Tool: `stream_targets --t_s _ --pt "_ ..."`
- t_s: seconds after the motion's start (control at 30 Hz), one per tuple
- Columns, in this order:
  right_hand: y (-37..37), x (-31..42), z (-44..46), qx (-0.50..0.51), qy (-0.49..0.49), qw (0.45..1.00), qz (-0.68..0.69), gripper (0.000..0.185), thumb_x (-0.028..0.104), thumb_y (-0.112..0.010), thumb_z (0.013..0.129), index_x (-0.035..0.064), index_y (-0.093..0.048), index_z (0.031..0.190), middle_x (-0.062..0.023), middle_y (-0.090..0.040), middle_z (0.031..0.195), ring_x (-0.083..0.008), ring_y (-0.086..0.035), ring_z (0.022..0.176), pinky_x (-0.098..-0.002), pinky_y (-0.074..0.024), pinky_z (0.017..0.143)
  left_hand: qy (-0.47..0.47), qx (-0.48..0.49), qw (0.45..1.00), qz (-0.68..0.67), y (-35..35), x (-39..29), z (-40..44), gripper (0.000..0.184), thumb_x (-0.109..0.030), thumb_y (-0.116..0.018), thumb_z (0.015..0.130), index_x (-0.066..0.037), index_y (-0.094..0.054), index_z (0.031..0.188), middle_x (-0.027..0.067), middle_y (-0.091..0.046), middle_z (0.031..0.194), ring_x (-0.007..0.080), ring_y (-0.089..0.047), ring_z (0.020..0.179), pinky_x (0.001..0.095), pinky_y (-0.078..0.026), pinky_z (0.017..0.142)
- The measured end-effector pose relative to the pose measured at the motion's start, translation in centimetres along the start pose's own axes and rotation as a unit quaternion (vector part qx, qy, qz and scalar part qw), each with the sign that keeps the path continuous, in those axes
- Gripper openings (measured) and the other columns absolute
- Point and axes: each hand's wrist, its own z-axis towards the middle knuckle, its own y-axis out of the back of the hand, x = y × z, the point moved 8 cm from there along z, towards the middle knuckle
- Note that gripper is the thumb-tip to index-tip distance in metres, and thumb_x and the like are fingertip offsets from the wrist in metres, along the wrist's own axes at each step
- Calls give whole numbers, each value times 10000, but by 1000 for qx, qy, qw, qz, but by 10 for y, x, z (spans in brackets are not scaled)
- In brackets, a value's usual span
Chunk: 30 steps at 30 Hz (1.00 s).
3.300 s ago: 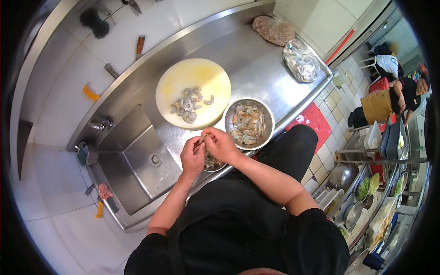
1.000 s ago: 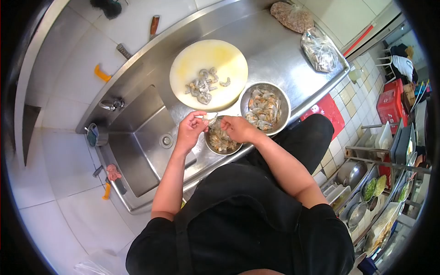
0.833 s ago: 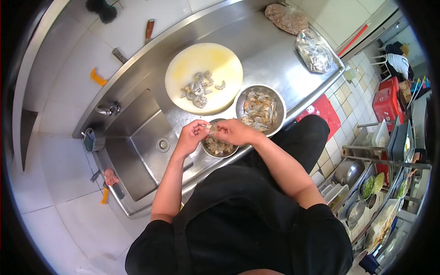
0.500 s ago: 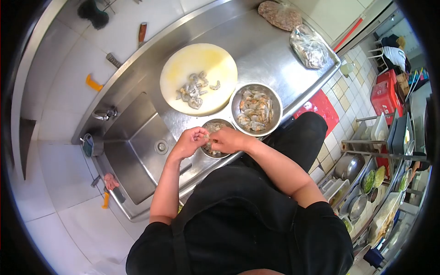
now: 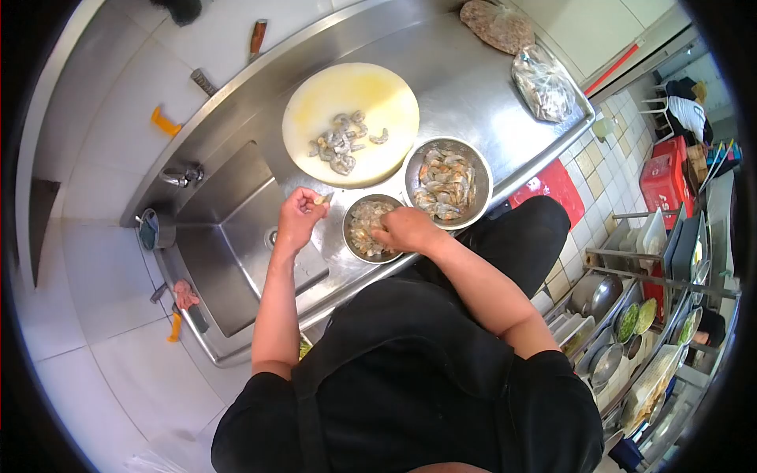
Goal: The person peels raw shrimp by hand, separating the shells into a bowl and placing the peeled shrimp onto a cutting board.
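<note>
My left hand (image 5: 300,219) pinches a small shrimp (image 5: 322,200) just left of the smaller metal bowl (image 5: 348,240). That bowl holds shrimp shells (image 5: 365,221). Over its right side is my right hand (image 5: 410,230), fingers bent down toward the shells; whether they grip anything is hidden. A perforated metal bowl (image 5: 482,197) with unpeeled shrimp (image 5: 445,183) stands beside it, up and to the right. Peeled grey shrimp (image 5: 339,143) lie in a pile on the round white cutting board (image 5: 386,94), one apart on the right.
The sink basin (image 5: 229,268) with its faucet (image 5: 183,175) lies left. Two plastic bags, one brownish (image 5: 497,27) and one clear (image 5: 544,83), rest on the counter's far right. Shelves with pans (image 5: 605,364) stand at right. Another person (image 5: 689,117) is in the background.
My hands have moved apart. My left hand has gone left, away from the smaller bowl, with the shrimp; my right hand remains over the shells. More of the bowl's inside shows.
</note>
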Motion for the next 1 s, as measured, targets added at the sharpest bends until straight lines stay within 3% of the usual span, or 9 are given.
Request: stream_targets --t_s 0.17,0.3,0.4,0.57,0.67,0.73,0.8,0.9,1.0 --pt "7 -45 4 -5 -84 996 -19 448 458 -650 972 30 -779 981 -237 -751 993 -416 -720 981 -524 -564 887 -52 -7 993 -109 -13 -28 11 218 8 -727 935 -7 -641 1135 42 -705 912 111 -675 796 297 -594 782" --pt "36 -82 -14 4 -216 975 -47 401 364 -640 963 10 -762 1106 -223 -748 1144 -390 -719 1092 -490 -569 943 -65 25 995 -76 -32 -52 28 284 -70 -701 980 48 -674 1237 60 -725 944 109 -677 803 285 -577 766" --pt "26 -118 -27 -41 -272 961 -41 454 453 -701 939 20 -775 1053 -240 -754 1103 -398 -722 1072 -494 -570 935 -97 14 995 -6 -38 -83 52 317 -123 -727 984 85 -677 1217 48 -726 859 98 -659 742 246 -532 705" --pt "4 -139 -25 -33 -305 950 -59 503 469 -700 942 3 -752 1122 -233 -744 1179 -387 -723 1091 -470 -580 929 -117 33 990 -69 -52 -108 75 337 -142 -747 975 84 -690 1219 45 -727 862 90 -659 736 250 -535 701" --pt "18 -128 -25 -93 -301 948 -42 463 423 -730 933 -4 -748 1111 -230 -747 1160 -379 -731 1058 -438 -585 904 -95 31 994 43 -69 -107 63 266 -102 -758 948 19 -753 1186 74 -754 938 107 -688 777 261 -554 733" --pt "35 -102 -17 -220 -151 954 134 366 293 -752 960 -20 -709 1145 -163 -766 1059 -268 -749 917 -355 -585 810 -148 14 985 90 -81 -101 48 253 -90 -762 934 0 -765 1170 84 -762 977 124 -698 797 267 -559 742" --pt "23 -77 -9 -241 -67 842 478 264 218 -730 975 1 -684 1120 -53 -725 905 -126 -682 814 -313 -533 715 -169 -14 971 171 -92 -102 26 243 -53 -756 893 -38 -788 1134 115 -770 1077 202 -734 883 306 -581 786" --pt "24 -36 -3 -288 -18 750 596 253 144 -730 988 16 -640 1188 15 -648 858 -43 -593 760 -234 -486 681 -208 -28 950 232 -111 -76 1 271 -12 -719 878 -28 -775 1142 153 -754 1122 312 -738 998 391 -589 877" --pt "18 -32 7 -272 10 753 599 207 90 -682 1010 30 -625 1199 12 -654 874 -39 -585 724 -219 -474 657 -225 -46 946 228 -116 -73 -14 297 -11 -705 876 -19 -759 1168 161 -746 1164 329 -732 1048 400 -583 915"
